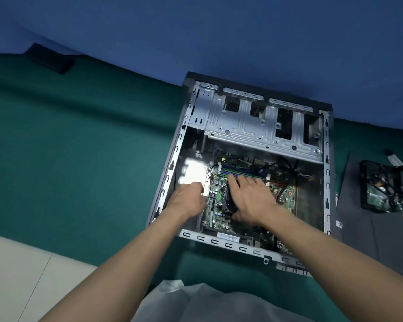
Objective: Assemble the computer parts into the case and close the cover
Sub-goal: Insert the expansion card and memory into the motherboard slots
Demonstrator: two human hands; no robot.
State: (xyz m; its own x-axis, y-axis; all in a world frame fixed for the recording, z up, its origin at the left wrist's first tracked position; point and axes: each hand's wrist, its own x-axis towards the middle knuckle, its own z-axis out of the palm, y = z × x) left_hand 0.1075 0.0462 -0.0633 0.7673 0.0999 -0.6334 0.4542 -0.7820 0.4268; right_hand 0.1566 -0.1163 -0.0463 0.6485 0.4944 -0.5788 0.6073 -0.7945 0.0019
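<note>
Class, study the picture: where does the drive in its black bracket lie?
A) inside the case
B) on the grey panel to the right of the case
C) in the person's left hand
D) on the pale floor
B: the drive lies on the grey panel, outside the case and to its right.

No legible text anywhere. Long white sticker at near edge of green motherboard: print blurred, too small. Small white tag on flat grey panel: unreadable.
</note>
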